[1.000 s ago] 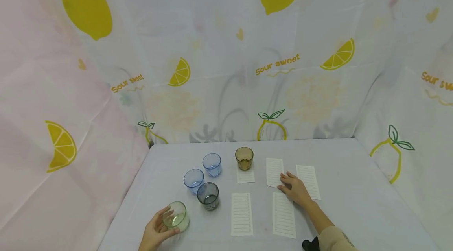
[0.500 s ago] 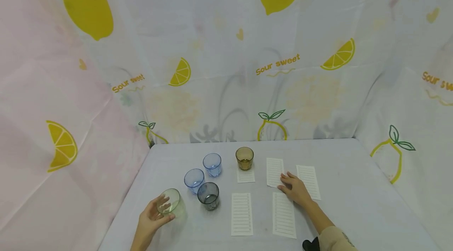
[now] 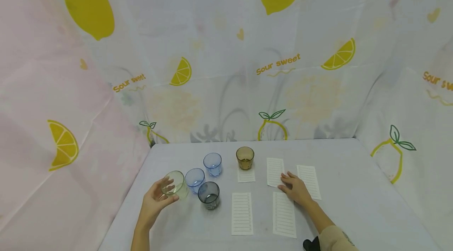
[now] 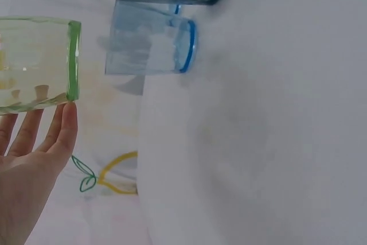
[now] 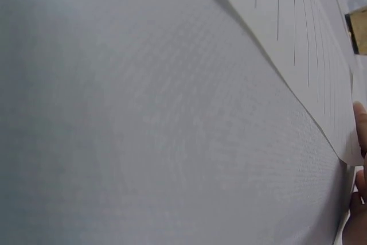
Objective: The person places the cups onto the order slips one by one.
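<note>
My left hand (image 3: 154,203) grips a pale green glass (image 3: 180,185), fingers behind it and thumb in front. In the left wrist view the green glass (image 4: 37,61) is held up clear of the table. Just right of it stand two blue glasses (image 3: 195,179) (image 3: 213,165) and a grey glass (image 3: 209,198). My right hand (image 3: 297,191) rests with relaxed fingers, its fingertips on the edge of a lined paper slip (image 3: 274,171). An amber glass (image 3: 245,159) stands on the back-left slip (image 3: 246,177).
More lined slips lie around the right hand: one at front left (image 3: 242,214), one at front right (image 3: 284,217), one at far right (image 3: 309,180). A white cloth (image 3: 361,203) covers the table. Lemon-print curtains (image 3: 219,46) enclose its back and sides.
My left hand has lifted the green glass off the table and carried it away from me, to beside the nearer blue glass. The right hand has stayed in place.
</note>
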Motion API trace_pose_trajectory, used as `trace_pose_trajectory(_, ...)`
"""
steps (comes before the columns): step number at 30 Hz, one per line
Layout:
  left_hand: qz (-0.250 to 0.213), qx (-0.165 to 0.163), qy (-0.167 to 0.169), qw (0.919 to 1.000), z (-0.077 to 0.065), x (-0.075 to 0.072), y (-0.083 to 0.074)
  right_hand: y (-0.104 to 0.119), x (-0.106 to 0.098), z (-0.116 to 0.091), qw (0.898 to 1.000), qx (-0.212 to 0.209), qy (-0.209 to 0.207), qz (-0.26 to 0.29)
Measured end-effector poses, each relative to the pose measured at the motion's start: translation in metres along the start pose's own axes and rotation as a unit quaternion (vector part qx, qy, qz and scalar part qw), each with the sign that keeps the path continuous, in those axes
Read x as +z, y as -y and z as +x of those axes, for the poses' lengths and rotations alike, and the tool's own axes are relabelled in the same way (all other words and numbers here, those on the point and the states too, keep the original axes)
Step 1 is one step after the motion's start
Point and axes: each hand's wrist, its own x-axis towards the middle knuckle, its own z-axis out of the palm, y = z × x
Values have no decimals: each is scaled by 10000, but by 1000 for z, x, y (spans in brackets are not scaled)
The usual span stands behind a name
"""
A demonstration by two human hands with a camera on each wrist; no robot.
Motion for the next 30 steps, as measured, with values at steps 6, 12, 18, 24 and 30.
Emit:
trace_pose_trajectory(6,-1,60,188,9998,15,5,-7,1,-1,0,9999,55,58,62)
trace_pose_trajectory(12,-37,212,398,9990,29,10,-15,1,-1,0,9999,97,87,112)
trace_pose_trajectory(18,-111,340,635,9973,43,20,-21,0,-1,0,10000,57,33,53)
trace_pose_trajectory(24,-258,331,865,9954,57,33,-28,0,-1,0,9999,44,9,94)
trace_pose_trajectory(30,-450,382,1160,9915,68,47,-31,1,-1,-1,9999,91,27,104)
